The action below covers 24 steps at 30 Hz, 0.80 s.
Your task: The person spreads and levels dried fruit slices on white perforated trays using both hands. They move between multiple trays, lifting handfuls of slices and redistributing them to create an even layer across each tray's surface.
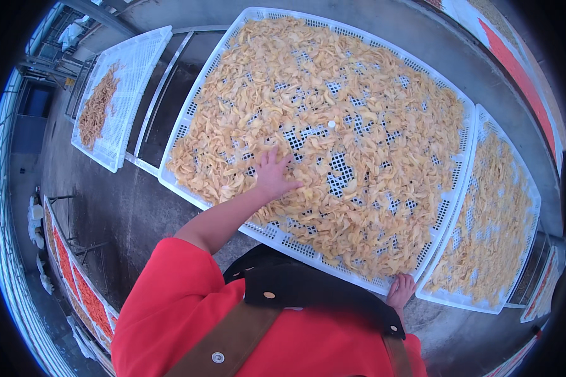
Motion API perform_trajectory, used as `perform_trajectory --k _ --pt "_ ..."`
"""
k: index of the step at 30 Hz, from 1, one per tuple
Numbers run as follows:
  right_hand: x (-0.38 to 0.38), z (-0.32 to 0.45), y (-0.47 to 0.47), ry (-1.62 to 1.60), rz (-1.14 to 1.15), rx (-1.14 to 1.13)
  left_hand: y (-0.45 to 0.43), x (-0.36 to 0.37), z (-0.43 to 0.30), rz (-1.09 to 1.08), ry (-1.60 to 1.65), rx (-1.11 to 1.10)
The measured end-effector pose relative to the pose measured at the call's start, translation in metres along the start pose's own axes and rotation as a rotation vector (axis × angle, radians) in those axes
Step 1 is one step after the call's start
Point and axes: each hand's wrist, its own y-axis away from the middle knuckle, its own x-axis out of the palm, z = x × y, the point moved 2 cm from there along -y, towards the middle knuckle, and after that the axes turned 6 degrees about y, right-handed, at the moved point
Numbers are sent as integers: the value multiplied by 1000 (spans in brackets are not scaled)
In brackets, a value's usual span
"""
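A large white perforated plastic tray (306, 252) lies on a metal rack before me, spread with pale yellow-tan dried slices (264, 94) whose exact kind I cannot tell. The black-and-white mesh of its floor shows through in patches. Over the slices at the tray's near left part is my left hand (274, 178), palm down with the fingers spread, at or just above them. My right hand (401, 288) rests at the tray's near right corner, its fingers curled over the rim. A small white round thing (331, 124) shows near the tray's middle.
To the right, a second white tray (471, 304) of finer pale pieces adjoins the large one. At the left, another tray (132, 103) holds a brownish heap (96, 110), with bare rack rails (158, 94) between. Trays of red-orange pieces (92, 301) stand at the lower left.
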Motion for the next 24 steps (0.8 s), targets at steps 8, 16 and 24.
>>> perform_trajectory --k 8,16,24 --pt "2 -1 0 36 56 21 -139 -63 77 -318 -64 272" --pt "-8 2 -8 8 55 50 -176 -36 -60 217 551 392" --pt "-5 -5 -12 -10 -4 15 -276 38 -283 -125 65 768"
